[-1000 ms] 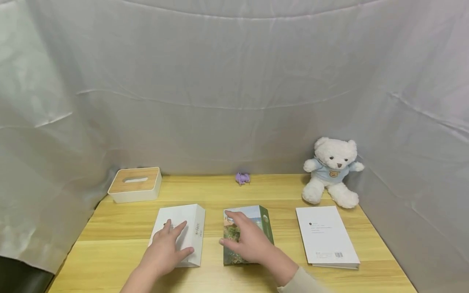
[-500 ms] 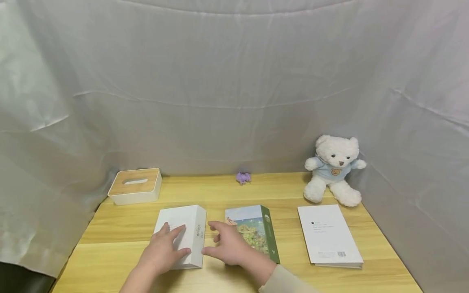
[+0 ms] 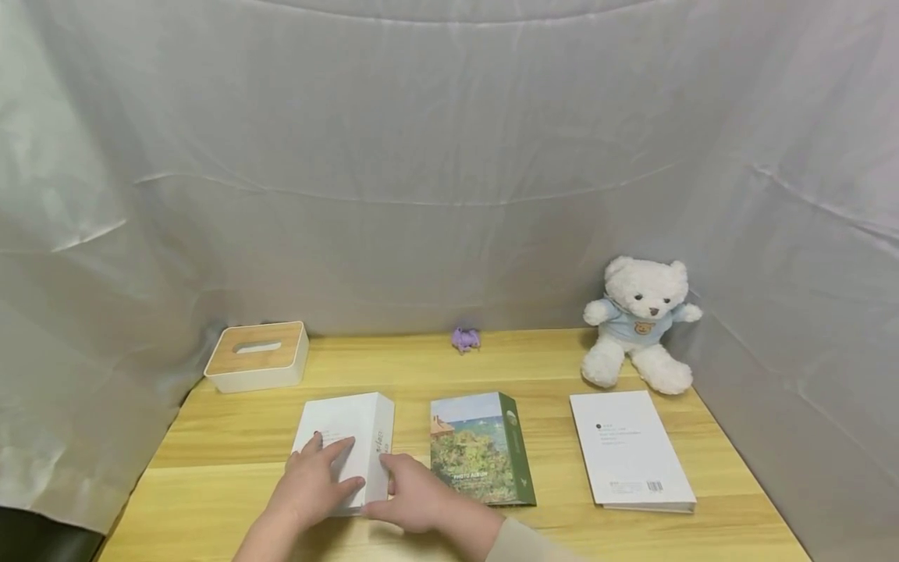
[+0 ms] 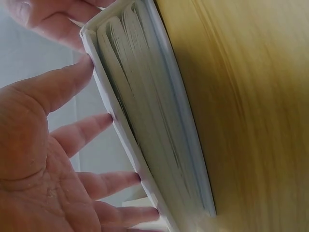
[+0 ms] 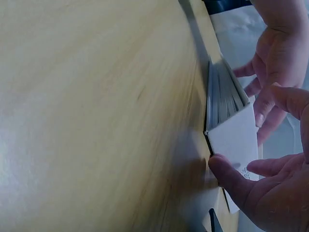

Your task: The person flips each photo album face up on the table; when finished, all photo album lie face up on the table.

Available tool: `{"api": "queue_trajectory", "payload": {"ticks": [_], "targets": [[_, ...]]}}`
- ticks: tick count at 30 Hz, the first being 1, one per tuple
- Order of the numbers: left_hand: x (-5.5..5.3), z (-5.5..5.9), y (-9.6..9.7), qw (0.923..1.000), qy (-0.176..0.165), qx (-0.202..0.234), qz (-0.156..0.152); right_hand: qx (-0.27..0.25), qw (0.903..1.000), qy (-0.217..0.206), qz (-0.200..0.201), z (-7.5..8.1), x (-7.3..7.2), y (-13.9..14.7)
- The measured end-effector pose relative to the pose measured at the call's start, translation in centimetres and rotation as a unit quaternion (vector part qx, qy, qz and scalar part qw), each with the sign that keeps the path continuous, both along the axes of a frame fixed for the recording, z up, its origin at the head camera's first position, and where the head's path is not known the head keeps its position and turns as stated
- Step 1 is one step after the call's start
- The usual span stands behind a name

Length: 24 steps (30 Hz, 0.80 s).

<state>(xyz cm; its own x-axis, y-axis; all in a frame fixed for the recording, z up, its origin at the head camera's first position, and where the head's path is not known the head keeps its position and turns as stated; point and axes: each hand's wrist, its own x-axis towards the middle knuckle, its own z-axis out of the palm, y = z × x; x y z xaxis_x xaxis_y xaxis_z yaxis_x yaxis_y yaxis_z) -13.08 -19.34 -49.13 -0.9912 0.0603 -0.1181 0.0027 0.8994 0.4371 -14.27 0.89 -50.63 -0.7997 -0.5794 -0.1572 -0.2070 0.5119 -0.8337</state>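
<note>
A thick white album (image 3: pixel 347 417) lies flat at centre left of the table, its spine facing right and page edges toward me. My left hand (image 3: pixel 309 482) has its fingers spread on the top cover; in the left wrist view its fingertips (image 4: pixel 137 178) touch the cover without wrapping round it. At the spine, my right hand (image 3: pixel 414 496) has its thumb near the lower corner. The right wrist view shows that thumb (image 5: pixel 227 174) low against the white spine (image 5: pixel 236 140), with the other fingers loosely bent beside it. Nothing is lifted off the table.
A photo album with a painted seaside cover (image 3: pixel 470 449) lies right of the hands. Further right is a white book (image 3: pixel 628 453), with a teddy bear (image 3: pixel 635 328) behind it. A tissue box (image 3: pixel 256 357) and small purple toy (image 3: pixel 465 339) stand along the back.
My right hand has moved left from over the painted album to the white album's spine, uncovering the painted cover. My left hand stays on the white album.
</note>
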Motion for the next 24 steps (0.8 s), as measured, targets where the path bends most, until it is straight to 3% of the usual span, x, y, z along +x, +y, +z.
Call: {"api": "queue_trajectory", "payload": {"ticks": [9, 16, 24], "targets": [[-0.1, 0.2, 0.3, 0.9998, 0.004, 0.013, -0.010, 0.033, 0.9994, -0.001, -0.007, -0.2, 1.7, -0.6], [0.0, 0.4, 0.8, 0.9997, 0.001, 0.021, -0.012, -0.098, 0.9943, -0.042, -0.004, -1.0, 1.6, -0.3], [0.0, 0.7, 1.5, 0.9994, 0.018, 0.027, -0.009, -0.226, 0.9653, -0.122, -0.050, -1.4, 1.9, -0.5]]}}
